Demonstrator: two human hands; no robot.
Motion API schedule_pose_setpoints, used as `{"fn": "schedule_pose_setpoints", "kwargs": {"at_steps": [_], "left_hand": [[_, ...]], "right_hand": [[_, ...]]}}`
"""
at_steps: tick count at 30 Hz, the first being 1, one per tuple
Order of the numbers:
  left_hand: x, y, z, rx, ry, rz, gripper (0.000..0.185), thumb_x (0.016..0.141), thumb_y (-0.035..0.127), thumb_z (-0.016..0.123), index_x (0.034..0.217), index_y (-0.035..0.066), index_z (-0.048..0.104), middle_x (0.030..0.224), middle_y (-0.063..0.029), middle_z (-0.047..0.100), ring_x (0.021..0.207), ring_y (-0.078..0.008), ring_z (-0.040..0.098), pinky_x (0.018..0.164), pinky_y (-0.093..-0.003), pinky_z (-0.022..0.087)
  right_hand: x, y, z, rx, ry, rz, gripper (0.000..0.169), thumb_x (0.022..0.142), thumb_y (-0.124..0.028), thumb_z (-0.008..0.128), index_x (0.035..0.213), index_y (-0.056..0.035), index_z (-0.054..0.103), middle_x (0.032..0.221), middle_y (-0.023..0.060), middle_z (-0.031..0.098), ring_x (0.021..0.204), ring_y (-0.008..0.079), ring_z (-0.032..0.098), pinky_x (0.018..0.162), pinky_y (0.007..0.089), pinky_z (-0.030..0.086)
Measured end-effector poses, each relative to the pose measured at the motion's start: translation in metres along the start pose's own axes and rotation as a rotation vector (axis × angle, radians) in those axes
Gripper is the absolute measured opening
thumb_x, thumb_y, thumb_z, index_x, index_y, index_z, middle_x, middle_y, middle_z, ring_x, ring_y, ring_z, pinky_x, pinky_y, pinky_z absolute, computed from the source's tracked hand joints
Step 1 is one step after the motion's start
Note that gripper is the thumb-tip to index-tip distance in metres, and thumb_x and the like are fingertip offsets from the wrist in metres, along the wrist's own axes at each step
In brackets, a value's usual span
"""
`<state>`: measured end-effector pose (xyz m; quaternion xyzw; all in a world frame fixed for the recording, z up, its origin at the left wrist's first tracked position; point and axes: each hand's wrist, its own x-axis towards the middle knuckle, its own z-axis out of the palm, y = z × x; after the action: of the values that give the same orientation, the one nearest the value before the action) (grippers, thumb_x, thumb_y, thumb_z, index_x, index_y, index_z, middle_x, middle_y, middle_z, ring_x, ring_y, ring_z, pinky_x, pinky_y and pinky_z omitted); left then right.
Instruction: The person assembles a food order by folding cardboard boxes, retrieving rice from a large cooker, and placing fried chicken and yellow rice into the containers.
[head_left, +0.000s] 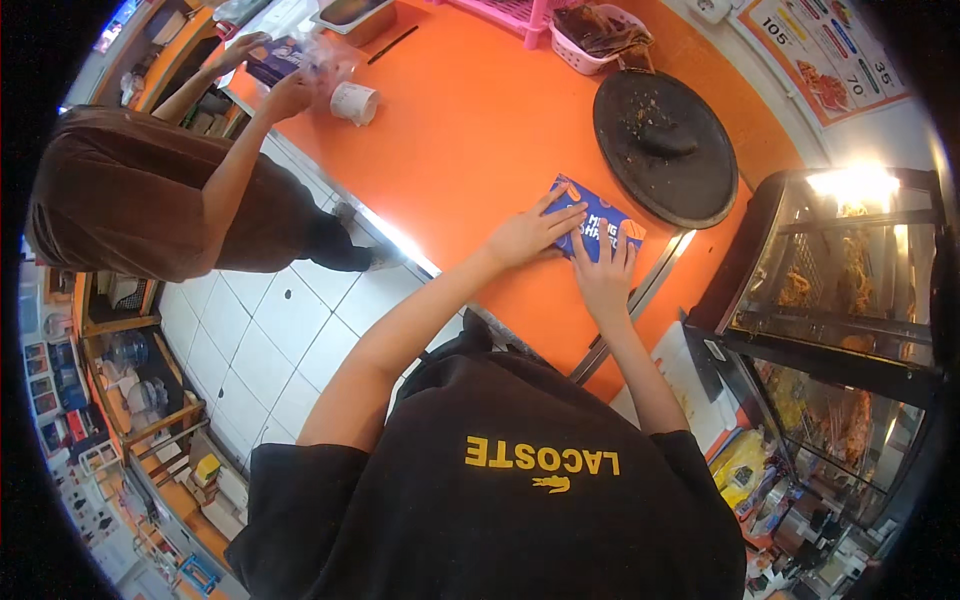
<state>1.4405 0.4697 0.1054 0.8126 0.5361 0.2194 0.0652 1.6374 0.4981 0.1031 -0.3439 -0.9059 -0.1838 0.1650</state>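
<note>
A blue printed paper package or folded box (594, 217) with orange shapes and writing lies on the orange counter (465, 150). My left hand (529, 232) rests on its left part, fingers stretched over the top. On the lower right part lie the spread fingers of my right hand (605, 274). Both palms face down, pressing or resting on the package; neither hand is closed around it. Just beyond it, to the upper right, is a round dark stone mortar plate (649, 165) with a pestle (667, 142) and food bits on it.
At the upper left a co-worker handles a clear plastic bag (334, 60) beside another blue package (276, 58). Near them are a white paper roll (354, 103), a black pen-like stick (393, 45) and a metal tray (358, 19). A pink basket (585, 60) stands beyond; a lit food display case (832, 262) stands right.
</note>
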Motion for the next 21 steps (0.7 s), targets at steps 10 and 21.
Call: {"fn": "schedule_pose_setpoints", "kwargs": {"at_steps": [10,21], "left_hand": [[-0.047,0.037,0.015,-0.045,0.29,-0.165,0.052,0.074,0.025,0.069,0.121,0.013,0.052,0.118,-0.0075,0.048,0.115,-0.0281,0.042,0.093,-0.0452,0.036],[-0.037,0.055,0.047,0.044,0.103,-0.265,0.056,0.081,0.034,0.061,0.132,0.018,0.046,0.108,-0.0036,0.05,0.1,-0.0222,0.046,0.077,-0.0379,0.038]], "right_hand": [[0.011,0.005,-0.005,-0.045,-0.081,0.101,0.055,0.078,-0.031,0.066,0.131,-0.0278,0.049,0.13,0.0156,0.048,0.116,0.0415,0.045,0.092,0.0527,0.04],[0.012,0.003,-0.003,-0.068,-0.167,0.11,0.063,0.08,-0.036,0.065,0.137,-0.0273,0.041,0.136,0.0169,0.041,0.117,0.0423,0.043,0.094,0.055,0.038]]}}
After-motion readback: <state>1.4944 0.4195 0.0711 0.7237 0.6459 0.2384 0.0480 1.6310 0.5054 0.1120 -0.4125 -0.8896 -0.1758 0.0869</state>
